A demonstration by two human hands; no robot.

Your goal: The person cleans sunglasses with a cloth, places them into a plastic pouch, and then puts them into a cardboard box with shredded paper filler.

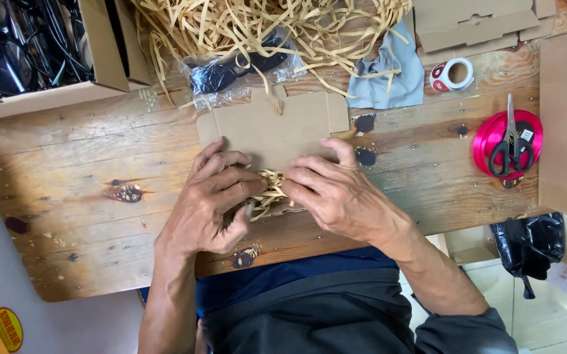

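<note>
Wooden plank table [87,177] bears flat brown cardboard box [273,128]; left hand [208,203] and right hand [336,193] both grasp tan shredded-paper filling [269,191], packing barely begun; black item in clear bag [234,69] lies unpacked

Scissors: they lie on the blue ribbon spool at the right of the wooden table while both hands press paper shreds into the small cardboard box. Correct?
Not quite: the ribbon spool under the scissors is pink, not blue, as the head view shows. The rest holds: left hand and right hand press paper shreds into the small cardboard box on the wooden table.
</note>
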